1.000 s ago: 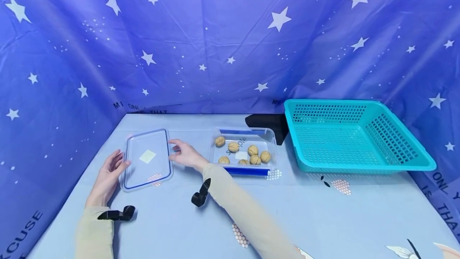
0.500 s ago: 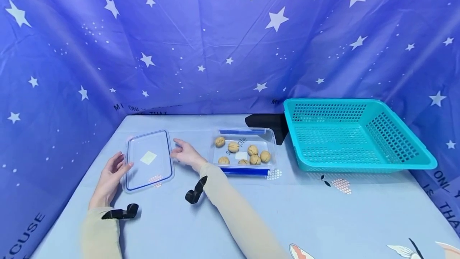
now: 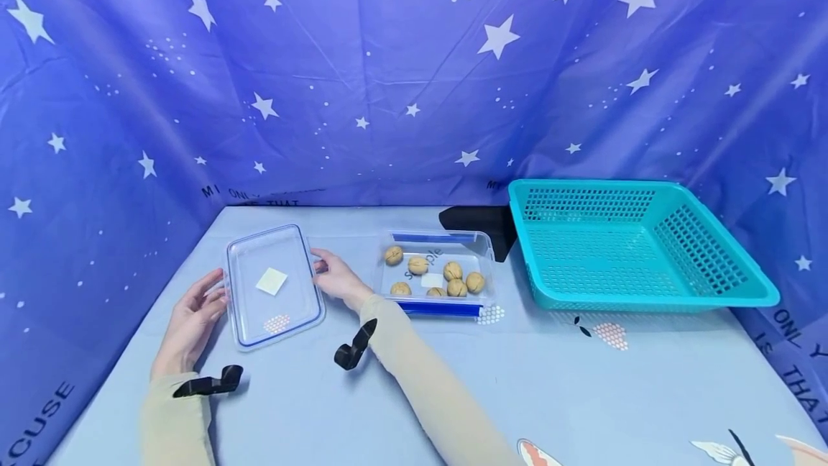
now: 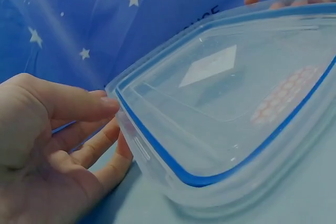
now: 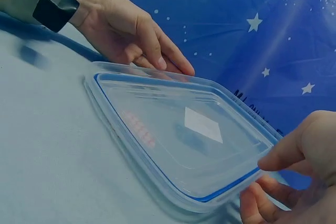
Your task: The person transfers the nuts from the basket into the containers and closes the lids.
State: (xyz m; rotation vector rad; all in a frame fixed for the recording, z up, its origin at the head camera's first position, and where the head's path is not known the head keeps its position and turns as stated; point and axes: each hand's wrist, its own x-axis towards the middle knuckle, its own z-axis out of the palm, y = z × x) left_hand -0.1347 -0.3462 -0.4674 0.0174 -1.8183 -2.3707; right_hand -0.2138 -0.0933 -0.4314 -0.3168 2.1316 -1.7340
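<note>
A clear plastic lid (image 3: 278,315) with a blue sealing ring and a pale square sticker (image 3: 272,281) lies between my two hands at the left of the table. My left hand (image 3: 190,326) pinches its left edge, thumb on the rim and the other fingers lower down the side, as the left wrist view shows. On the opposite edge my right hand (image 3: 339,282) pinches the lid, its thumb (image 5: 281,153) at the blue ring. To the right of that hand stands an open clear food container (image 3: 488,257) with several walnuts (image 3: 452,271) inside.
A turquoise perforated basket (image 3: 601,243) stands at the back right, near a black patch (image 3: 479,225) on the table. Blue star-printed cloth (image 3: 362,78) hangs behind and on both sides. Blue locking flaps (image 3: 440,308) stick out along the container's long sides.
The lid has turned slightly, its near end swinging right, and now shows a thicker rim. Both hands stay at its edges, the right moving slightly right. The container and basket stay put.
</note>
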